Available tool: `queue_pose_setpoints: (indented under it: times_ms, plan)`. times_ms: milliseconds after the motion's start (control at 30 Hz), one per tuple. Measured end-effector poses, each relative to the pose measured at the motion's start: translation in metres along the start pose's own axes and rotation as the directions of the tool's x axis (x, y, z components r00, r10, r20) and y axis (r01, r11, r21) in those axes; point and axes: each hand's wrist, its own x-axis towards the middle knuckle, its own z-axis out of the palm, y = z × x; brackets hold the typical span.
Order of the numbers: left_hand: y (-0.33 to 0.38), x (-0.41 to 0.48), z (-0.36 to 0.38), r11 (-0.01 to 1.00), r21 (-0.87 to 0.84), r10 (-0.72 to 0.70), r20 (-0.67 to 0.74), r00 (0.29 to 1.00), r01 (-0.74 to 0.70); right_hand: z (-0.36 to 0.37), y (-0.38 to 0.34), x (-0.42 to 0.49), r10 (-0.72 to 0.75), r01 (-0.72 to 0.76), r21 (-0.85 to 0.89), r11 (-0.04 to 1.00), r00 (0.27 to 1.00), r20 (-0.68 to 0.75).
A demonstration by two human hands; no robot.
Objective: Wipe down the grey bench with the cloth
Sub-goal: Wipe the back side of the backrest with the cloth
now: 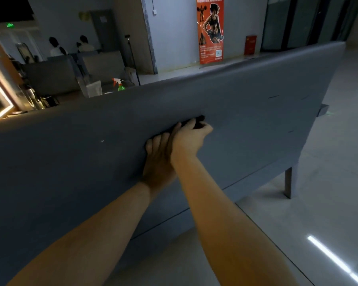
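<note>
Right hand (191,137) curled round dark cloth (199,120), pressed mid-panel on grey bench (256,112). Left hand (159,162) flat on panel, fingers straight, touching the right. Top edge far; open floor (329,182) right.

Your right hand (191,134) covers nearly all of the cloth (199,120); only a dark scrap shows past your fingertips. It also hides part of your left hand (158,162), so that grip is unclear. The grey bench (256,112) runs off the left edge. Its top rim hides the base of the spray bottle (120,85), and the print on the orange banner (210,27) is too blurred to read.
</note>
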Motion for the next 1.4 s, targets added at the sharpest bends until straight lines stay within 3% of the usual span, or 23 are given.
queue_pose_setpoints:
  times_ms: [133,267,367,533,633,767,833,900,1033,1200,1400]
  plan:
    - [0.000,-0.001,-0.001,1.000,-0.015,0.009,0.006,1.000,-0.009,-0.021,0.003,0.007,0.030,-0.009,-0.124,0.992,0.985,0.169]
    - [0.006,0.000,-0.006,0.997,-0.076,0.013,0.058,0.998,-0.009,-0.058,-0.034,0.062,-0.019,0.026,0.148,0.989,0.999,-0.048]
    - [0.006,0.000,-0.006,0.998,-0.058,0.011,0.037,0.999,-0.009,-0.058,-0.038,0.074,0.009,0.004,0.278,0.961,0.999,-0.045]
    - [0.003,0.001,0.002,0.997,0.077,0.026,0.020,0.999,-0.027,-0.015,0.002,0.026,-0.129,0.122,0.135,0.983,0.991,0.043]
    - [-0.001,-0.001,0.003,0.987,0.159,0.012,-0.014,1.000,-0.010,-0.004,0.019,0.000,-0.085,0.073,0.086,0.994,0.986,0.142]
    - [0.001,-0.002,-0.002,0.999,-0.030,0.016,-0.042,0.999,-0.017,-0.032,0.012,0.005,-0.008,0.021,-0.042,0.999,0.960,0.280]
    - [0.002,-0.002,-0.007,0.994,-0.102,0.027,0.004,1.000,-0.027,-0.047,-0.003,0.018,-0.067,0.075,-0.034,0.997,0.977,0.204]
    - [0.001,-0.002,-0.010,0.988,-0.148,0.044,0.017,0.999,-0.041,-0.057,-0.018,0.036,-0.121,0.120,0.035,0.992,0.992,0.034]
    - [-0.001,-0.003,-0.011,0.983,-0.181,0.054,0.085,0.995,-0.038,-0.052,-0.026,0.046,-0.042,0.054,0.135,0.989,0.995,-0.086]
    - [-0.003,0.000,-0.007,0.989,-0.144,0.021,0.068,0.997,-0.011,-0.023,0.005,0.008,-0.052,0.052,0.011,0.999,0.997,0.050]
    - [-0.010,-0.008,-0.012,0.985,-0.173,-0.011,0.052,0.999,0.020,-0.029,0.014,-0.014,0.101,-0.083,-0.082,0.993,0.963,0.251]
